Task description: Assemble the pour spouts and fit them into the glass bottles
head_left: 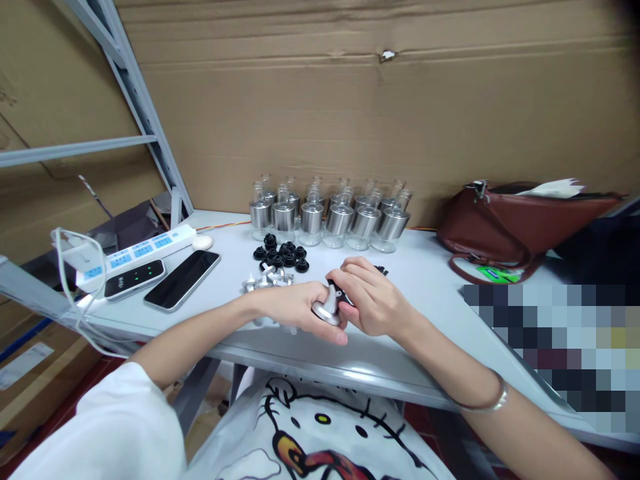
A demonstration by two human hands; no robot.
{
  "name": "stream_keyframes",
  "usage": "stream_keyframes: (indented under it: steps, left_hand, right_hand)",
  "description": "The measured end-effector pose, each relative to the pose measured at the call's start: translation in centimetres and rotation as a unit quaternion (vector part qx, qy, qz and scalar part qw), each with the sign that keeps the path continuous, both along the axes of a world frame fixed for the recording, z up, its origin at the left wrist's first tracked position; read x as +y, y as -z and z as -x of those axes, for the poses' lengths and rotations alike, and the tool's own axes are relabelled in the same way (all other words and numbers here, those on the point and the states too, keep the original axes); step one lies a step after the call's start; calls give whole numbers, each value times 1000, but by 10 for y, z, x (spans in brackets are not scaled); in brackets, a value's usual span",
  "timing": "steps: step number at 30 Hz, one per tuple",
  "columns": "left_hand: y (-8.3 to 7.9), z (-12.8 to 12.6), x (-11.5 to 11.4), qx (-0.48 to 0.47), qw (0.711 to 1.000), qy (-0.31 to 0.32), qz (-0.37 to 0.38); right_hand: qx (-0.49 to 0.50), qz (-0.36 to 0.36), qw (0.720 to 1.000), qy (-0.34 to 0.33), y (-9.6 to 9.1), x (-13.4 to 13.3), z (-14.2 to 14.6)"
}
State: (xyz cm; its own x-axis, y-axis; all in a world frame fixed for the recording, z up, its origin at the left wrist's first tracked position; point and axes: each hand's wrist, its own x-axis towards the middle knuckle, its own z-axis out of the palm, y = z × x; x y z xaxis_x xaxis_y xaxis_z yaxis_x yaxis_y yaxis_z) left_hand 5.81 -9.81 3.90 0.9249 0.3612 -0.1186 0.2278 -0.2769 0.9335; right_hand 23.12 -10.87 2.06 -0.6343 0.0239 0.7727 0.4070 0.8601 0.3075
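Observation:
Over the front of the table, my left hand [315, 313] is closed around a silver pourer cap [328, 308] with a rounded base and a raised spout. My right hand [370, 297] meets it from the other side, its fingers closed on a black part [343, 297] against the cap; the fingers cover much of this part. Just behind my left hand lie several loose silver pieces [265, 279], partly hidden by the wrist. Beyond them is a pile of black stoppers [283, 255]. Small black pieces [381, 270] show behind my right hand.
Several glass bottles with metal sleeves [312, 217] stand in rows at the back. To the left are a phone [183, 280], a black device [135, 279], a power strip [143, 249] and a white cable [61, 267]. A brown bag [500, 223] sits at the right.

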Motion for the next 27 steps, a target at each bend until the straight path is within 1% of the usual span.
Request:
stream_keyframes:
  steps: [5,7,10,12,13,14,16,17,19,21,23,24,27]
  left_hand:
    - [1,0,-1,19,1000,16,-4]
    - [2,0,-1,11,999,31,-18]
    - [3,1,-1,6,994,73,-76]
    - [2,3,-1,-2,992,74,-98]
    - [1,5,-1,-15,993,55,-100]
    - [0,6,-1,-37,994,21,-97]
    - [-1,7,2,-100,988,-70,-91]
    - [0,7,4,-139,979,-122,-91]
    - [5,5,9,-213,948,-218,-95]
    - [15,1,16,-256,915,-284,-131]
    - [27,-2,22,-269,887,-317,-202]
    - [32,-3,24,-267,878,-321,-233]
    - [41,-4,28,-254,852,-300,-346]
  right_hand:
    - [-1,-6,1000,-18,1,-1,1]
    - [12,8,999,-38,3,-2,1]
    - [128,92,986,-63,6,-2,-3]
    - [203,146,967,-49,7,-1,-10]
    - [224,163,961,-24,6,1,-14]
    - [240,176,955,13,4,4,-18]
    - [266,206,935,110,-1,12,-26]
    - [273,219,924,153,-4,17,-30]
    - [267,244,907,215,-8,28,-37]
    - [241,284,889,268,-10,38,-46]
    - [196,349,856,327,-10,47,-56]
    - [170,382,836,354,-9,51,-61]
    - [108,455,781,415,-6,59,-74]
